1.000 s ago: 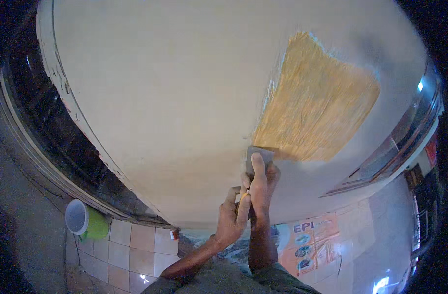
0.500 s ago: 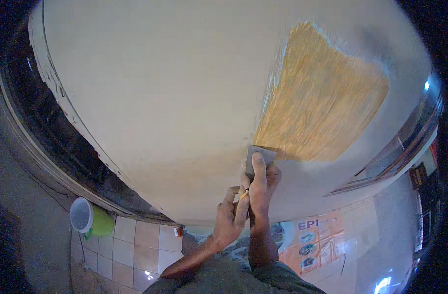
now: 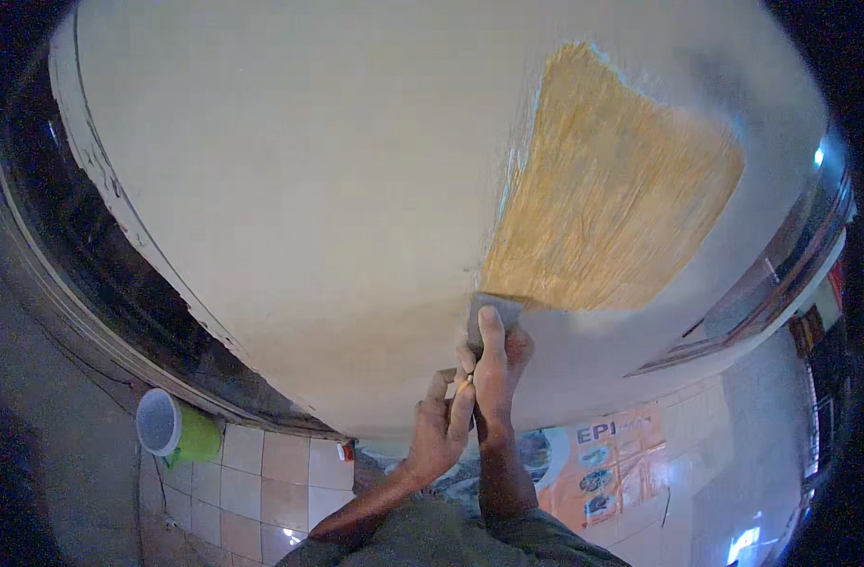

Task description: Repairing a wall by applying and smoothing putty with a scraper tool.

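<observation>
A broad cream-coloured surface (image 3: 319, 170) fills most of the view and carries a large yellow-brown, streaked patch (image 3: 612, 189). At the patch's lower left corner, my right hand (image 3: 496, 364) grips a flat grey scraper (image 3: 476, 326), its thumb laid along the flat face and its other fingers behind. Just below and to the left, my left hand (image 3: 441, 425) is closed, its fingertips pinched close to the right hand. A small pale tip (image 3: 469, 379) shows between these fingers; what it belongs to is not clear.
Beyond the surface's left edge runs a dark opening (image 3: 139, 274). On the tiled floor (image 3: 243, 472) at lower left lies a green and white bucket (image 3: 196, 435) on its side. An orange printed sheet (image 3: 602, 463) lies at lower right, and a window-like frame (image 3: 716, 326) stands right.
Both hands and the grey scraper have slid slightly toward me, along the patch's lower left corner. The whole view has shifted a little. Both grips look the same.
</observation>
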Available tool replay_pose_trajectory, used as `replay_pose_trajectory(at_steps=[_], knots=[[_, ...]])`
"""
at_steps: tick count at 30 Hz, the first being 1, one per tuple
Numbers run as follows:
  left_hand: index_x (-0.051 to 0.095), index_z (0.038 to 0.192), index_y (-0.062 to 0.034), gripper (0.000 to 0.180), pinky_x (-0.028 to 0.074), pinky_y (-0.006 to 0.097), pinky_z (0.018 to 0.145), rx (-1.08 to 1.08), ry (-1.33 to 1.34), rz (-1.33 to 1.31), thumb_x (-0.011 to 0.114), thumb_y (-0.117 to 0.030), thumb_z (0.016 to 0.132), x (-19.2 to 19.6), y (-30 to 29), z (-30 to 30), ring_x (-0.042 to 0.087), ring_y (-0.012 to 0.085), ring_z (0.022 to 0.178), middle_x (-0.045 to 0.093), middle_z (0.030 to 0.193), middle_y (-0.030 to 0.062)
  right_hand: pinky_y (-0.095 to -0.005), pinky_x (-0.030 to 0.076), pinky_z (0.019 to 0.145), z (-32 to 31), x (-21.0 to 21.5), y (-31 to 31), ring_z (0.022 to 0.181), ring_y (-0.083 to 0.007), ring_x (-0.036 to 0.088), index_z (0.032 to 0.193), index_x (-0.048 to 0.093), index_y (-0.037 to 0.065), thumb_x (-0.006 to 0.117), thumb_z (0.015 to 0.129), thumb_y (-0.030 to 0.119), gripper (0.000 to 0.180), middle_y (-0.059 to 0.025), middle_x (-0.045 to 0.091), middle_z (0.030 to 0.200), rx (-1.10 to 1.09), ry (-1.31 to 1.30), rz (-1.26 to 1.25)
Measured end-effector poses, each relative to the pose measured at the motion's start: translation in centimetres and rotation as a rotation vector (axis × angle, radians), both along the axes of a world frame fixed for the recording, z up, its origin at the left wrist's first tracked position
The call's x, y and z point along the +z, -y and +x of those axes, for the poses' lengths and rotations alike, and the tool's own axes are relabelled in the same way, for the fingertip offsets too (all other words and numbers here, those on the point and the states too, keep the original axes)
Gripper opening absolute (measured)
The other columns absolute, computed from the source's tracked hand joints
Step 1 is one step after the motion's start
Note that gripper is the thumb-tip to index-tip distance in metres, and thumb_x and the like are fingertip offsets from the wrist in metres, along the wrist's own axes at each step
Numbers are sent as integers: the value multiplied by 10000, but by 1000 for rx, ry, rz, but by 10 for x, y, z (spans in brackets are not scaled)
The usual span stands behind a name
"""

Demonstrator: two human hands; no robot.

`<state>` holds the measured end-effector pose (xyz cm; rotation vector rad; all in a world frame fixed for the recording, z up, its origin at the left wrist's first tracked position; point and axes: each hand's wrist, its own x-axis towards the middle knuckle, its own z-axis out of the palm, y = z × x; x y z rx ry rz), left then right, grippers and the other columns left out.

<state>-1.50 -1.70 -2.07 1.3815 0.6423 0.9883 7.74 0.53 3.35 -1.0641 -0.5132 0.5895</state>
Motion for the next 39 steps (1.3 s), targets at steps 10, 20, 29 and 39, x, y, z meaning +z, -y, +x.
replay_pose_trajectory(at_steps=[10,20,29,39], knots=[[480,1201,-2,282,384,317,476,59,-89,125,526,-235,1047,5,-1,-5,502,82,562,553,586,77,-249,320,351,-7,22,2,410,-72,412,796,520,98,638,963,282,275,14,504,616,13,-22,14],[490,1199,-10,296,413,343,475,80,-92,129,531,-257,1041,-7,1,-6,569,128,540,585,588,110,-267,317,355,-6,-7,-1,401,-90,436,763,592,63,664,951,330,334,-12,596,648,-17,-138,1],[474,1226,9,303,417,261,525,64,-231,130,496,-242,1058,-13,1,-6,539,66,644,614,722,27,-269,329,349,0,-13,0,386,-88,447,772,604,56,662,957,328,335,-30,616,654,41,-86,17],[485,1233,8,301,427,275,510,95,-239,208,512,-229,1049,-26,-6,-5,557,77,618,641,710,41,-265,328,347,-1,-22,-5,386,-89,431,742,544,91,639,968,311,328,-13,559,605,-41,-90,33]])
